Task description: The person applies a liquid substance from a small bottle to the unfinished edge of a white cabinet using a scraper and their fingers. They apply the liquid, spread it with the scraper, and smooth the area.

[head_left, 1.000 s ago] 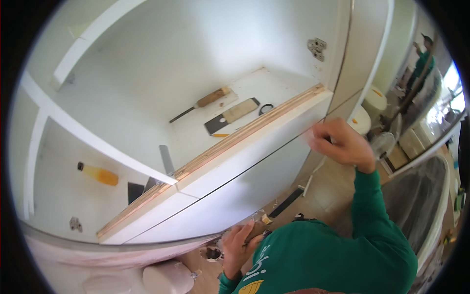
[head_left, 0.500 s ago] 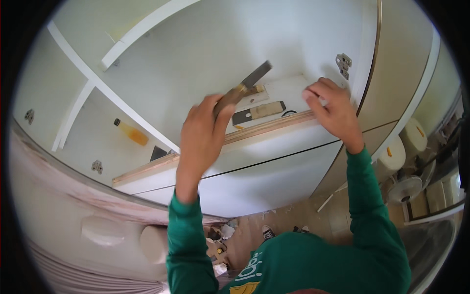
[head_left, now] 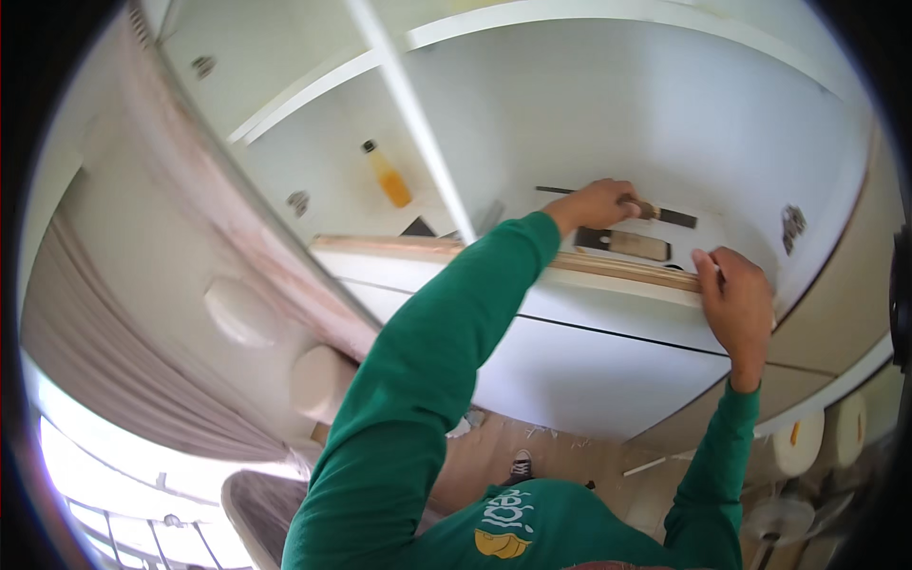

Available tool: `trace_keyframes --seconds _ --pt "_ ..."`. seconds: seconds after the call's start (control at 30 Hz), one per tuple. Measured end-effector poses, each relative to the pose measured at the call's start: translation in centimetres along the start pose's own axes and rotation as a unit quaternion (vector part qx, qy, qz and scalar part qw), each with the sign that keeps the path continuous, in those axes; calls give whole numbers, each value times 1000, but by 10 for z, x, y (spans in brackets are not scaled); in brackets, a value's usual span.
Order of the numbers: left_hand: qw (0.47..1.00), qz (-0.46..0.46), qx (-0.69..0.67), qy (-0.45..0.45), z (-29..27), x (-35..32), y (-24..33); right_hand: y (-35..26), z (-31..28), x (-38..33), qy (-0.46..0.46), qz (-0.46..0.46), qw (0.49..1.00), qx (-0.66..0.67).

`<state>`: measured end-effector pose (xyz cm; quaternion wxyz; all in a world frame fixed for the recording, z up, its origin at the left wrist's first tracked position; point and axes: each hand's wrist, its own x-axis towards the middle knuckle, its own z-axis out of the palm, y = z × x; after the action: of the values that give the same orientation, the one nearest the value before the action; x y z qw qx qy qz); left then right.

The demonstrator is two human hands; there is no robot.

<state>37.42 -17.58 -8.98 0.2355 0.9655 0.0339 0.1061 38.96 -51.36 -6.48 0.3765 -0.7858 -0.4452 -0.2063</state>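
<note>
My left hand (head_left: 600, 203) reaches into the cabinet, its fingers closed around the wooden handle of a chisel (head_left: 676, 218). The flat dark blade points right, low over the cabinet floor. Just in front of it lies a long dark tool with a tan block-like middle and a hole near one end (head_left: 638, 246). My right hand (head_left: 738, 299) is at the right end of the raw wooden front edge (head_left: 608, 266). Its fingers are curled with the thumb against them; a small pale spot shows there, too small to name.
A thin dark strip (head_left: 551, 190) lies behind my left hand. Beyond the white divider (head_left: 410, 104) are a bottle of orange liquid (head_left: 388, 176) and a dark flat piece (head_left: 418, 227). A hinge plate (head_left: 792, 228) sticks out from the right cabinet wall.
My left hand has brought the chisel down from a raised position to the cabinet floor, its blade turning rightward. My right hand has come down to the front edge. The view has shifted left.
</note>
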Motion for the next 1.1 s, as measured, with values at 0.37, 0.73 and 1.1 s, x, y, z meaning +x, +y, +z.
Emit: trace_keyframes --seconds 0.37,0.73,1.1 --pt "947 22 198 250 -13 -18 21 7 5 3 -12 -25 999 -26" --pt "817 30 137 559 22 -320 58 2 7 -1 -23 19 998 -61" --pt "851 20 220 476 -94 -318 -27 -11 13 4 -6 67 990 -128"
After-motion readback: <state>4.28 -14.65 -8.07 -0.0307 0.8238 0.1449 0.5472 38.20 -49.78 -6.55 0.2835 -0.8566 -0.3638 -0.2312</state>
